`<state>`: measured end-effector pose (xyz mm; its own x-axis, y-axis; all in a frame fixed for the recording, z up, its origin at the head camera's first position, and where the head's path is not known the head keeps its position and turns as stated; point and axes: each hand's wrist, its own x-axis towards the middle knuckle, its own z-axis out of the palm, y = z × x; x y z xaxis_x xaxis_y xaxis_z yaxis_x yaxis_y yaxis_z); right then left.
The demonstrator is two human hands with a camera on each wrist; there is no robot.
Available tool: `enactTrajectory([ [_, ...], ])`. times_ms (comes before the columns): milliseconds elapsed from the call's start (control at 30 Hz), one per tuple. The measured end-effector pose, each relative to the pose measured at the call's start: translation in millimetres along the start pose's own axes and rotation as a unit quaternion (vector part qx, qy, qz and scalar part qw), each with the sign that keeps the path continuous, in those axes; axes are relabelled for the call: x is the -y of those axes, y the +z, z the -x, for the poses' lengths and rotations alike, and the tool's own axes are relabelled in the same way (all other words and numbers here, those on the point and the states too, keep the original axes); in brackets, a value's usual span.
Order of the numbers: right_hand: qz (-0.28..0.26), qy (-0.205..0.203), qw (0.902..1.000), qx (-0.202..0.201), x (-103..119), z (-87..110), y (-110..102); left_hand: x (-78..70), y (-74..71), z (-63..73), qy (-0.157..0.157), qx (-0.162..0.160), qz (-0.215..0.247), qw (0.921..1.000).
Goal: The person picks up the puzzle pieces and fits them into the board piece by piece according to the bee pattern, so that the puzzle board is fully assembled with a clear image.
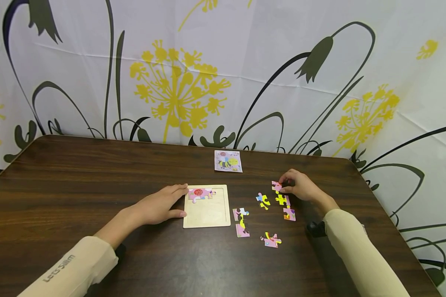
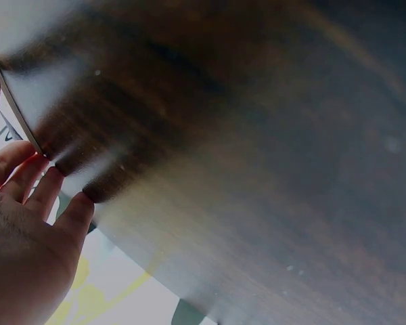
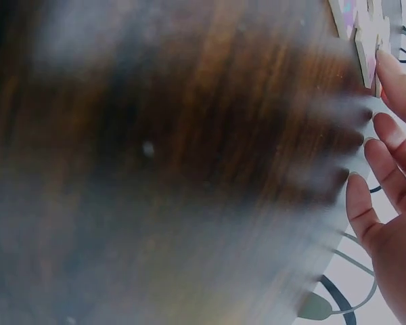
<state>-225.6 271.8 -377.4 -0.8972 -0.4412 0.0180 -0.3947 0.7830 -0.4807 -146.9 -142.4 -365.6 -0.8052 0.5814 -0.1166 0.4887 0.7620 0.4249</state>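
Observation:
A square wooden puzzle tray lies on the table, with joined pink puzzle pieces bearing a red oval along its upper left. My left hand rests at the tray's left edge, fingertips on the upper corner and thumb lower down. In the left wrist view, the fingers of that hand are extended against the table. Off to the right, my right hand pinches a small pink puzzle piece between thumb and fingers. A yellow and pink piece sits just below it, above another pink piece.
Between tray and right hand lie a blue and yellow piece and two pieces beside the tray, one pink and white, one pink and yellow. Another pink piece is nearer me. A bee picture card lies near the back edge.

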Motion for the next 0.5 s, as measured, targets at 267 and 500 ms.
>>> enactTrajectory([
  [267,0.012,-0.004,0.9999,-0.002,1.8,1.7,0.1,0.0,0.3,-0.2,0.001,0.0,0.0,1.0],
  [500,0.019,-0.009,0.9998,0.001,2.2,2.9,-0.9,0.2,0.2,-0.2,0.002,0.0,0.001,1.0],
])
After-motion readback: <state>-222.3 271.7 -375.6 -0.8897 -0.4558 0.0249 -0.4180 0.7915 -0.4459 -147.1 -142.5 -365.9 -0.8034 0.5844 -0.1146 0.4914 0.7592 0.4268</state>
